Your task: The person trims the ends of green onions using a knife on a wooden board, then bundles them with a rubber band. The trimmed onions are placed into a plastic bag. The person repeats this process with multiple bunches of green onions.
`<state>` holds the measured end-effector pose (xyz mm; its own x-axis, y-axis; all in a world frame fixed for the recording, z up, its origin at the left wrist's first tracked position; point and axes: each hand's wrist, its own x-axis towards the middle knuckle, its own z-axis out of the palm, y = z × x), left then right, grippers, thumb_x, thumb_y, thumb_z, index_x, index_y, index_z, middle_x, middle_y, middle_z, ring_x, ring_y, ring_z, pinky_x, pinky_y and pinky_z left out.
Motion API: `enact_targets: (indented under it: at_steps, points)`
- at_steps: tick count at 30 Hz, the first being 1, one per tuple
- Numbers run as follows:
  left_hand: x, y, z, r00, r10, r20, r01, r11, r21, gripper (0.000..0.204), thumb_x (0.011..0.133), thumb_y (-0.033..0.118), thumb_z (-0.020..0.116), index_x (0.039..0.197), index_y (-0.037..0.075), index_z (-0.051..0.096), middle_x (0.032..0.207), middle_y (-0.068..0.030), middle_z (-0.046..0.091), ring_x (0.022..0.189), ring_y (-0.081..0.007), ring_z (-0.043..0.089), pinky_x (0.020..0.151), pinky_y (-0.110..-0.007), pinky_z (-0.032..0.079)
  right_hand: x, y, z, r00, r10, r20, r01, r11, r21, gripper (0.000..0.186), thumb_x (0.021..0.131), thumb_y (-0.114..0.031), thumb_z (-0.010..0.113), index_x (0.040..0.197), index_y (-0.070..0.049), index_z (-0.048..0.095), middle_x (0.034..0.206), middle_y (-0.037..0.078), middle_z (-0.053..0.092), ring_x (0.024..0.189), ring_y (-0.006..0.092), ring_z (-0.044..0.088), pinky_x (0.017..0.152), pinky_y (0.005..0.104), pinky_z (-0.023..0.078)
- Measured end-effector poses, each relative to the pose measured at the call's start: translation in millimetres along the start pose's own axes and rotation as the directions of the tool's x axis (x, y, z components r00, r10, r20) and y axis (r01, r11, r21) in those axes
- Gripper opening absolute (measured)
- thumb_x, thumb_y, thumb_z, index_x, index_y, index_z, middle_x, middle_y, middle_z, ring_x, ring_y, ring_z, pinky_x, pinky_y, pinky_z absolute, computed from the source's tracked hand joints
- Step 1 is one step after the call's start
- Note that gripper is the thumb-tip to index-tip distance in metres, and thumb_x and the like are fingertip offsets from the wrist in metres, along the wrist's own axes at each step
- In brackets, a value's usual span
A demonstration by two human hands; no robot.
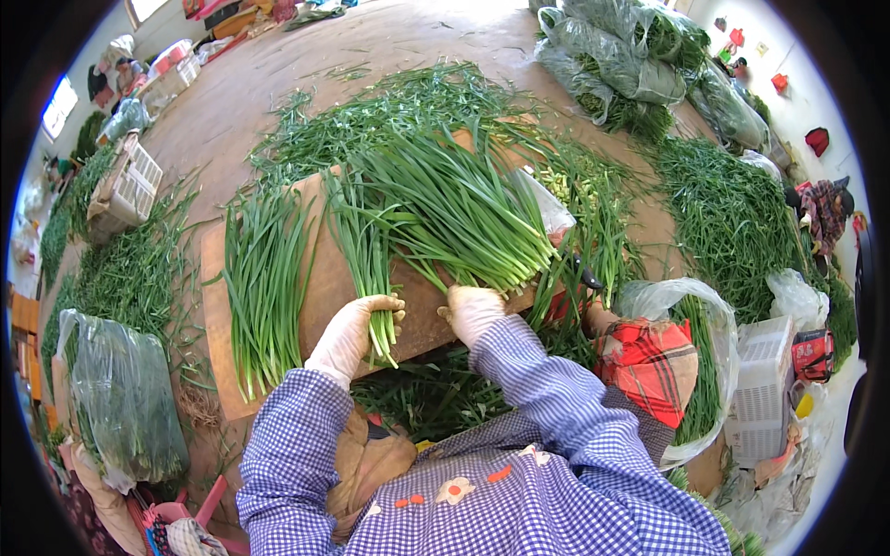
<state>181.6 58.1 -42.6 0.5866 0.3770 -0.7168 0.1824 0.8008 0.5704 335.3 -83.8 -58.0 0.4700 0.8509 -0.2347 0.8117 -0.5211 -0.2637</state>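
Note:
My gloved left hand (356, 329) is closed round a small bunch of green leafy stalks (375, 278), their pale lower ends hanging below my fingers. My gloved right hand (470, 310) has curled fingers at the board's front edge, below a large pile of stalks (464, 204); what they hold is hidden. A separate bunch (264, 296) lies on the left of the wooden board (215, 324). Right of the large pile are a metal blade (554, 206) and a black handle (586, 276), partly covered.
Loose leaves (371, 116) lie behind the board. Bagged greens stand left (125, 398) and back right (621, 65), a white crate (758, 398) and open bag (705, 296) right. A red plaid cloth (649, 366) is beside my right arm; another person (820, 213) is far right.

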Motion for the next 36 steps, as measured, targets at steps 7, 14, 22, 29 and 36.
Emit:
enact_targets:
  at_steps: [7, 14, 22, 29, 36]
  points:
    - [-5, -7, 6, 0.971, -0.156, 0.18, 0.144, 0.987, 0.076, 0.031, 0.088, 0.023, 0.056, 0.109, 0.001, 0.061, 0.089, -0.0122, 0.066, 0.067, -0.0245, 0.064, 0.06, -0.04, 0.056, -30, -27, 18, 0.911, -0.208, 0.355, -0.347, 0.074, 0.935, 0.024, 0.095, -0.023, 0.053, 0.084, -0.004, 0.062, 0.064, 0.005, 0.062, 0.052, 0.0147, 0.06, 0.047, 0.0243, 0.044]
    - [9, -35, 10, 0.986, 0.009, -0.169, 0.034, 0.968, 0.249, 0.017, 0.079, 0.009, 0.066, 0.092, -0.003, 0.064, 0.082, -0.0118, 0.065, 0.07, -0.0242, 0.064, 0.063, -0.039, 0.055, -41, -40, 33, 0.943, -0.322, -0.09, 0.33, 0.857, 0.395, 0.013, 0.082, -0.018, 0.061, 0.083, -0.005, 0.064, 0.078, 0.017, 0.065, 0.071, 0.0348, 0.064, 0.065, 0.0416, 0.053]
    - [-13, -12, 10, 0.991, -0.067, -0.115, 0.085, 0.982, 0.168, 0.018, 0.075, 0.004, 0.066, 0.09, 0.002, 0.057, 0.071, -0.0076, 0.063, 0.06, -0.0177, 0.062, 0.046, -0.032, 0.048, -86, -14, -10, 0.815, -0.574, 0.084, 0.501, 0.769, 0.398, 0.028, 0.089, -0.032, 0.059, 0.098, -0.006, 0.067, 0.083, 0.012, 0.069, 0.072, 0.0283, 0.066, 0.069, 0.0368, 0.054]
    - [-22, -13, 10, 0.991, -0.026, -0.13, 0.054, 0.974, 0.219, 0.016, 0.078, 0.009, 0.065, 0.092, 0.002, 0.06, 0.072, -0.0075, 0.064, 0.06, -0.0183, 0.064, 0.047, -0.035, 0.051, -18, 75, -63, 0.959, 0.113, -0.258, -0.124, 0.992, -0.025, 0.03, 0.088, -0.032, 0.062, 0.088, -0.002, 0.061, 0.078, 0.019, 0.064, 0.076, 0.0326, 0.065, 0.07, 0.0401, 0.053]
    - [-32, -11, 28, 0.998, -0.057, 0.033, 0.057, 0.998, -0.005, 0.011, 0.079, 0.011, 0.067, 0.085, 0.003, 0.063, 0.074, -0.0078, 0.066, 0.061, -0.0194, 0.064, 0.054, -0.034, 0.055, -34, 59, -68, 0.991, 0.062, 0.115, -0.117, 0.038, 0.992, 0.021, 0.093, -0.021, 0.06, 0.085, -0.002, 0.063, 0.062, 0.001, 0.06, 0.045, 0.0076, 0.052, 0.042, 0.022, 0.043]
